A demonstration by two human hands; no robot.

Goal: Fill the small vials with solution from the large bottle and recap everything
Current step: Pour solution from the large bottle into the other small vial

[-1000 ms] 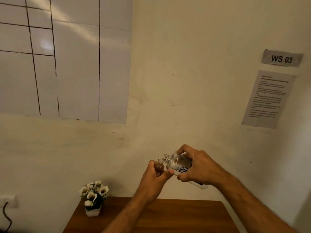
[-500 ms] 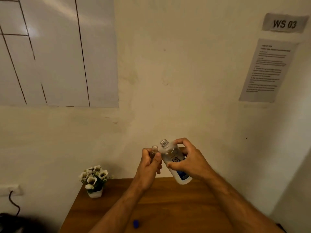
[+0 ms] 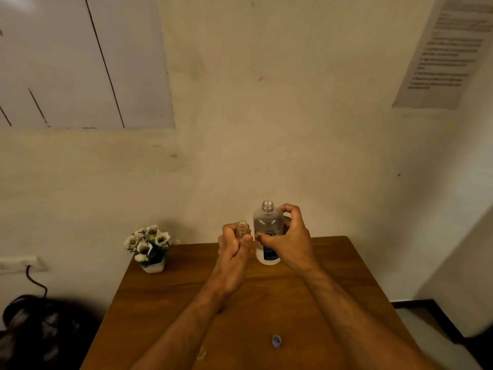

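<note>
Left hand (image 3: pixel 234 252): grips small uncapped vial (image 3: pixel 242 228), frame centre.
Right hand (image 3: pixel 289 240): grips upright open large bottle (image 3: pixel 267 231), beside vial.
Surface (image 3: pixel 333 263): blue cap (image 3: pixel 276 340), lower centre.

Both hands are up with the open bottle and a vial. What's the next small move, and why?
Probably set the large bottle down on the table. The right hand holds it upright, no longer tipped toward the vial in the left hand, so that pour looks finished. Both necks are open, and a blue cap lies on the table for recapping.

Probably a workstation, wooden desk (image 3: pixel 333 263), wall instruction sheet (image 3: pixel 442 57) (blurred)
</note>
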